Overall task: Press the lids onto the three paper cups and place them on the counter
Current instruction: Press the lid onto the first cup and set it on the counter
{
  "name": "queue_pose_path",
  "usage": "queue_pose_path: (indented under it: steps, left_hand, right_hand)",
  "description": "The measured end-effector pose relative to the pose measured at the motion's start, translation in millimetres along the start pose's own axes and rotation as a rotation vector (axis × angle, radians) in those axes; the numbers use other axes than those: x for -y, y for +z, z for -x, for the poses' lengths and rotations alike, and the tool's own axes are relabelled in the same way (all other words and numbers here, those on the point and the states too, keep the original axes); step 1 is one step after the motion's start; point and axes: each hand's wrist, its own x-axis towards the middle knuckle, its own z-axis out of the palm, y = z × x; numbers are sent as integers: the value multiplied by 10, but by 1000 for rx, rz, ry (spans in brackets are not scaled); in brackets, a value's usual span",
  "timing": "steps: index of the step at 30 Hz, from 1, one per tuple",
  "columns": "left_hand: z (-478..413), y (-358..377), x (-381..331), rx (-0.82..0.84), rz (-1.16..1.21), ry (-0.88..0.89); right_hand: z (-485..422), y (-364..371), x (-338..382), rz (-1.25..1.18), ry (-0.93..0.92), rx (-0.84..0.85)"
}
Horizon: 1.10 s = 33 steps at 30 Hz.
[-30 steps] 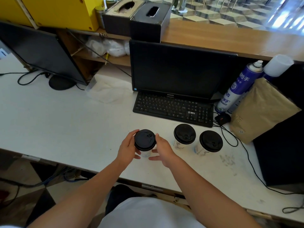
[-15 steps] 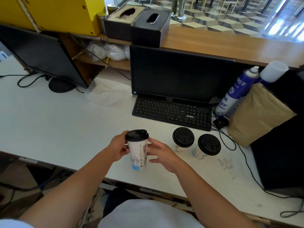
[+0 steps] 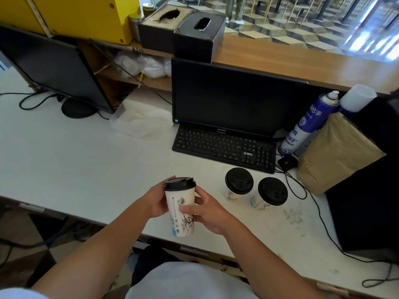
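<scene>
A white paper cup (image 3: pixel 181 212) with a black drawing and a black lid is lifted off the white desk (image 3: pixel 75 160), upright. My left hand (image 3: pixel 156 200) grips its left side near the lid. My right hand (image 3: pixel 207 210) holds its right side, thumb across the front. Two more lidded paper cups stand on the desk to the right: one (image 3: pixel 238 183) nearer the keyboard, the other (image 3: pixel 272 192) beside it. The wooden counter (image 3: pixel 280 59) runs along the back, above the monitor.
A black monitor (image 3: pixel 233 98) and keyboard (image 3: pixel 224 147) stand behind the cups. A blue spray can (image 3: pixel 308 124), a brown paper bag (image 3: pixel 336 156) and a black box (image 3: pixel 367 203) crowd the right. Cables trail there. Two tissue boxes (image 3: pixel 194 33) sit on the counter.
The cup has come up off the desk between both hands and now hangs in the air, closer to me. The other two cups have stayed put.
</scene>
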Motion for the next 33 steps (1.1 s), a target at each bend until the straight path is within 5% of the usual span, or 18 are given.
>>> queue_pose_path:
  steps: [4, 6, 8, 12, 19, 23, 28, 33]
  left_hand:
    - [23, 55, 60, -257, -59, 181]
    - [-13, -62, 153, -555, -565, 329]
    - [-23, -226, 279, -674, -1118, 356]
    - [-15, -468, 578, -623, -1463, 104]
    - [4, -543, 762, -604, -1503, 30]
    - [12, -567, 807, -612, -1565, 46]
    - [13, -624, 867, -617, -1637, 70]
    - [17, -622, 854, -607, -1621, 36]
  right_hand:
    - [37, 53, 5, 71, -7, -39]
    - [70, 44, 20, 94, -4, -63]
    - [84, 10, 17, 119, -1, -87]
    - [98, -59, 32, 164, -4, -136]
    - [215, -20, 448, 479, -110, -212]
    - [212, 131, 955, 903, -304, -250]
    - [239, 394, 1503, 1861, -650, -401]
    - [298, 775, 1758, 2462, -541, -393]
